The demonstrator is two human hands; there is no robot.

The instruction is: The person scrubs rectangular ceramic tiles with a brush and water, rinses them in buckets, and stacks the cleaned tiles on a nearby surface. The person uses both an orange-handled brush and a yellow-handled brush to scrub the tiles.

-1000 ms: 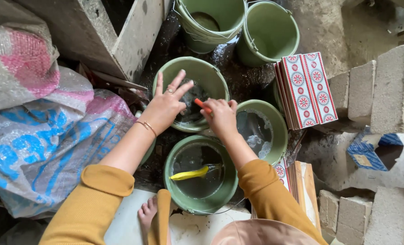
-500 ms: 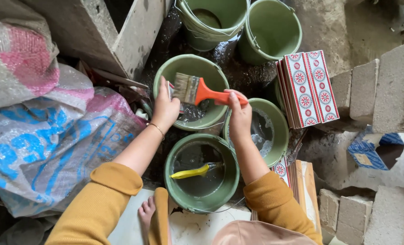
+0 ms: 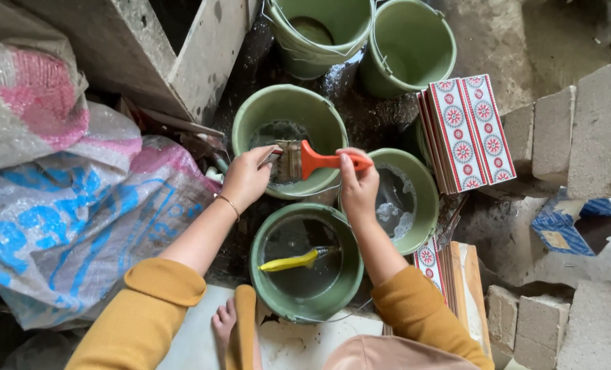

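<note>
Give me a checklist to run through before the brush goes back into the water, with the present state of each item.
1. Right hand grips the orange handle of the brush: ok.
2. Left hand fingers on the bristles: ok.
3. Brush sits over the upper bucket, so drips would likely fall inside: ok.
4. Water in that bucket: some shows at the bottom; depth cannot tell.
5. Near bucket free to use: not ok, a yellow-handled tool lies in it.
6. Stack of patterned tiles apart from the hands: ok.
7. Bristles clean: cannot tell.
</note>
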